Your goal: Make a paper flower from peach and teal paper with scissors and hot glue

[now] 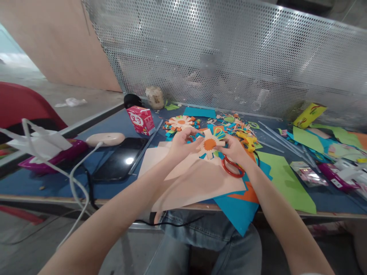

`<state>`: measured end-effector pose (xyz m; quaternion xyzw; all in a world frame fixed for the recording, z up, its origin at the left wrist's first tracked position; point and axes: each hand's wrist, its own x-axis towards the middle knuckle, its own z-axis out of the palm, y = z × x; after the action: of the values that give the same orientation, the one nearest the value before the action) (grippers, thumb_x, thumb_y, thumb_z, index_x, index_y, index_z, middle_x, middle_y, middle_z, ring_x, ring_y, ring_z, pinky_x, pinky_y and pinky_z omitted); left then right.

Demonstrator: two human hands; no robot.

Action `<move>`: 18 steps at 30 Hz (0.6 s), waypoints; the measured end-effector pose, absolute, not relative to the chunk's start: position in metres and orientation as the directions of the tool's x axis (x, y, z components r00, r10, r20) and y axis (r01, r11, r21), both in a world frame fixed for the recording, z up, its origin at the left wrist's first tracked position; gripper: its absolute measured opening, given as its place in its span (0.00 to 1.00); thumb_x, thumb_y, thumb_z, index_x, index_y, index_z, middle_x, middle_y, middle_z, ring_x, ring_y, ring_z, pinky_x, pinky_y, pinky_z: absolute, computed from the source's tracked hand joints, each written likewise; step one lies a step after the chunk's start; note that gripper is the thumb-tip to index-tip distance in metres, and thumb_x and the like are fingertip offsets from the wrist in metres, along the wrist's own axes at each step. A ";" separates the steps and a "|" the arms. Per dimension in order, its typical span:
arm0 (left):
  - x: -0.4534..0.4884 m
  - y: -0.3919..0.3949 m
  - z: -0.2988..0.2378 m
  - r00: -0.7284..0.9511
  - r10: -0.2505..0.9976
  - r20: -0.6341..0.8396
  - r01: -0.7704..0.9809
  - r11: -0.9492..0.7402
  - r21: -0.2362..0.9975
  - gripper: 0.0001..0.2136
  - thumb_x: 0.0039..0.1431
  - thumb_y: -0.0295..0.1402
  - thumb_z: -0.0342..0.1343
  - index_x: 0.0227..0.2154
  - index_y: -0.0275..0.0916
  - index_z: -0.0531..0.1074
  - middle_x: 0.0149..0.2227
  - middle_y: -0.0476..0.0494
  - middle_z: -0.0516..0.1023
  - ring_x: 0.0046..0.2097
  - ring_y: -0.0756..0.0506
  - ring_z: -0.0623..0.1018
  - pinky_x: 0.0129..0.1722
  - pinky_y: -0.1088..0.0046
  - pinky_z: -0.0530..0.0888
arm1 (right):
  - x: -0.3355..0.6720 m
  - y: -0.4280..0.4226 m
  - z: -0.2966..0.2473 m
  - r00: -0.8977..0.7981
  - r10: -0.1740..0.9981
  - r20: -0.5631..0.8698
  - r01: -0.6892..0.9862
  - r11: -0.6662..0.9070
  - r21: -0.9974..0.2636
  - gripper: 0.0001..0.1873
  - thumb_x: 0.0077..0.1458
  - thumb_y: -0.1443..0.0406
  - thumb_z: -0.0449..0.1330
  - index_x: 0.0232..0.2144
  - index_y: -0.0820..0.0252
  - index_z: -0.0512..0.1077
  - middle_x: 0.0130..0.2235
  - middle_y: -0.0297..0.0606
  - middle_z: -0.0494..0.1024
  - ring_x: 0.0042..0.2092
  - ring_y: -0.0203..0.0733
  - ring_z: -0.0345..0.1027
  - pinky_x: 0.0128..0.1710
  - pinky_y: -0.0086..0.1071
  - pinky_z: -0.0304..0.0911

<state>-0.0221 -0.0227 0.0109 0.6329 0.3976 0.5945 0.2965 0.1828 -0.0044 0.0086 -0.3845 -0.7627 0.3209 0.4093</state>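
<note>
While left hand (pixel 181 145) and right hand (pixel 235 149) each pinch the paper flower (pixel 210 144) over the desk (pixel 120 120) | step: likely aligning petal layers | next: calls for steady, gentle grip.

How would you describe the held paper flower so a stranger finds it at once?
On the blue table, find the large peach sheet at the front. Above it, the left hand and right hand hold the paper flower. Only this one is held; the second flower lies farther back.
</note>
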 end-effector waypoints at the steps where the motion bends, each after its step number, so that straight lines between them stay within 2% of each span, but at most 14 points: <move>1: -0.022 -0.023 0.012 -0.022 0.863 0.506 0.142 -0.498 0.856 0.08 0.43 0.34 0.61 0.28 0.38 0.73 0.30 0.46 0.74 0.30 0.51 0.71 0.27 0.75 0.67 | 0.183 -0.006 0.010 -0.363 0.849 0.384 0.341 0.504 -0.793 0.14 0.43 0.58 0.65 0.32 0.58 0.69 0.34 0.35 0.74 0.38 0.41 0.68 0.41 0.36 0.62; 5: -0.022 -0.027 0.015 0.010 0.866 0.500 0.168 -0.494 0.853 0.09 0.45 0.35 0.60 0.29 0.38 0.71 0.31 0.46 0.74 0.30 0.51 0.70 0.29 0.74 0.66 | 0.182 -0.009 0.014 -0.355 0.845 0.400 0.377 0.521 -0.766 0.13 0.44 0.57 0.63 0.31 0.58 0.70 0.35 0.35 0.74 0.38 0.42 0.67 0.41 0.36 0.61; 10: -0.025 -0.028 0.020 -0.077 0.772 0.631 0.239 -0.600 0.763 0.11 0.47 0.34 0.59 0.35 0.39 0.68 0.39 0.44 0.72 0.39 0.49 0.71 0.33 0.75 0.67 | 0.183 -0.006 0.015 -0.275 0.860 0.429 0.423 0.509 -0.749 0.13 0.42 0.56 0.64 0.26 0.58 0.68 0.28 0.33 0.72 0.31 0.39 0.65 0.35 0.35 0.61; 15: -0.026 -0.022 0.019 -0.142 0.786 0.602 0.064 -0.599 0.798 0.09 0.47 0.35 0.60 0.29 0.39 0.67 0.32 0.47 0.70 0.35 0.50 0.71 0.30 0.76 0.67 | 0.187 0.002 0.013 -0.174 0.880 0.442 0.349 0.474 -0.808 0.16 0.40 0.56 0.65 0.30 0.57 0.69 0.33 0.35 0.75 0.35 0.42 0.68 0.39 0.38 0.63; 18: -0.026 -0.020 0.017 -0.152 0.787 0.598 0.007 -0.605 0.797 0.08 0.47 0.35 0.61 0.26 0.38 0.67 0.28 0.49 0.69 0.31 0.52 0.70 0.29 0.77 0.66 | 0.191 0.007 0.013 -0.110 0.886 0.451 0.368 0.458 -0.809 0.15 0.40 0.57 0.64 0.30 0.58 0.70 0.33 0.36 0.76 0.36 0.43 0.69 0.41 0.39 0.63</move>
<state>-0.0262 -0.0200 0.0175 0.5846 0.3395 0.6786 0.2872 0.1913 0.0067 0.0126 -0.4497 -0.6973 0.2626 0.4925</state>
